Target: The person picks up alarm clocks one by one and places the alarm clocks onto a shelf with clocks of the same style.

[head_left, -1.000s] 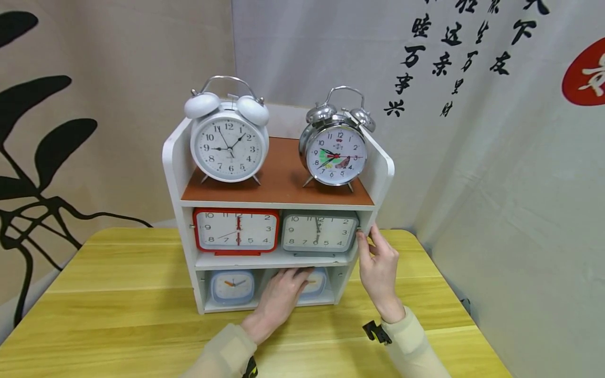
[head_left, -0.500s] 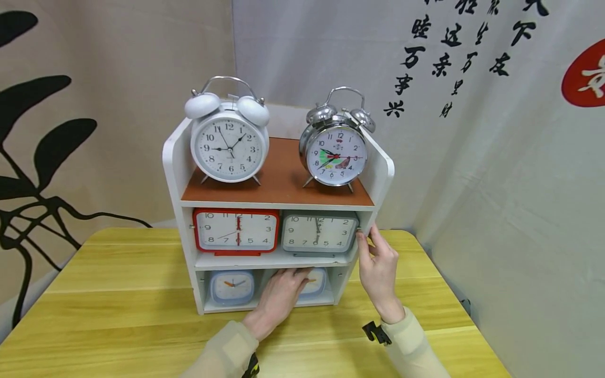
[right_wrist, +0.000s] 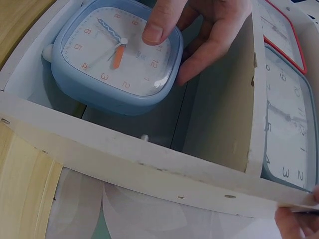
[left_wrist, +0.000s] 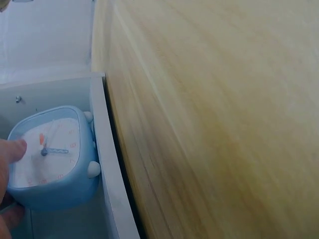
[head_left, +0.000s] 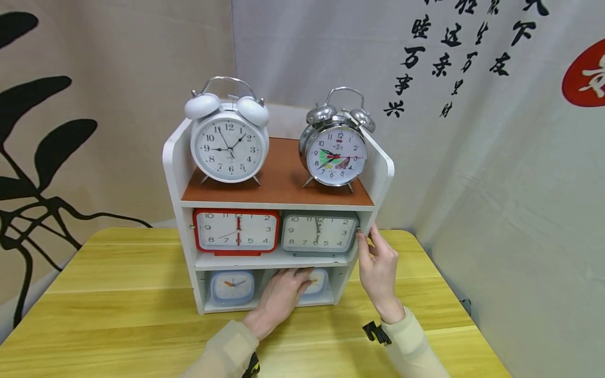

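Low in the white shelf unit (head_left: 264,206), my left hand (head_left: 282,295) grips a small light-blue alarm clock (head_left: 315,282). In the right wrist view the left thumb presses on the face of this blue clock (right_wrist: 117,50), with the other fingers behind its edge. The left wrist view shows the same clock (left_wrist: 55,154), tilted by that camera's angle. My right hand (head_left: 380,265) pinches the front edge of the unit's right side panel, beside the grey rectangular clock (head_left: 320,232). In the right wrist view only some fingertips (right_wrist: 288,223) of it show.
Another light-blue clock (head_left: 232,287) stands at the bottom left. A red rectangular clock (head_left: 236,231) sits on the middle shelf. On the brown top board are a white twin-bell clock (head_left: 229,149) and a silver one (head_left: 335,156). The unit stands on a yellow wooden table (head_left: 118,294).
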`<state>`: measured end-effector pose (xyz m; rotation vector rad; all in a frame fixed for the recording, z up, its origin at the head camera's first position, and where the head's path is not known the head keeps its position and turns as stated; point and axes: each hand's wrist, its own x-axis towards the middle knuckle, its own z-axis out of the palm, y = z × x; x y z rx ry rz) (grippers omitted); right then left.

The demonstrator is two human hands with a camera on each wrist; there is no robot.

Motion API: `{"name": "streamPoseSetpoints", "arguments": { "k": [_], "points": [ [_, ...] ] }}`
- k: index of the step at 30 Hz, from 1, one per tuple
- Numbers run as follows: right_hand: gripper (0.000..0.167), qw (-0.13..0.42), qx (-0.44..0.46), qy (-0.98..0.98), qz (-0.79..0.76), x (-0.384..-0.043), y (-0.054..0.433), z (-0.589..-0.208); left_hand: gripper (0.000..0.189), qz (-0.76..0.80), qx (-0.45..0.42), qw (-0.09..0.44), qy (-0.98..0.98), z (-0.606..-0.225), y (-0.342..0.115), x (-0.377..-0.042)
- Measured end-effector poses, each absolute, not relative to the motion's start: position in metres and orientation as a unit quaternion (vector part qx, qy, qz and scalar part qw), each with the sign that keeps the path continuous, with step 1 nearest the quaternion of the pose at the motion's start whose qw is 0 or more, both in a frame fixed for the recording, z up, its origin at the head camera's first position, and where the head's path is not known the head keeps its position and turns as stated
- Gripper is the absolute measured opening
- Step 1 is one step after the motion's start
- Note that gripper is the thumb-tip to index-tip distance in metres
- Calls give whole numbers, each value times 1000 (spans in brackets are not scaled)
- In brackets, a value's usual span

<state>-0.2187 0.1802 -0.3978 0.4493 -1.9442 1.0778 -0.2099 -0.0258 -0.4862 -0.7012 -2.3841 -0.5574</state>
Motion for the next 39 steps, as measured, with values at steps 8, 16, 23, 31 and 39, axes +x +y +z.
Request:
{"name": "streamPoseSetpoints", "arguments": {
  "k": [8, 16, 23, 31, 39],
  "points": [
    [48, 422, 179, -778, 429, -220, 180, -398, 43, -197, -290, 305, -885, -483, -26, -206],
    [46, 420, 175, -782, 427, -219, 183, -397, 46, -183, -340, 344, -856, -479, -26, -200],
    [47, 409, 175, -786, 430, -217, 194, -395, 51, -179, -382, 333, -843, -475, -32, -190],
    [46, 401, 193, -787, 427, -212, 209, -395, 57, -190, -429, 362, -805, -472, -49, -176],
    [45, 409, 204, -800, 389, -213, 229, -397, 55, -187, -452, 410, -770, -458, -74, -164]
  ]
}}
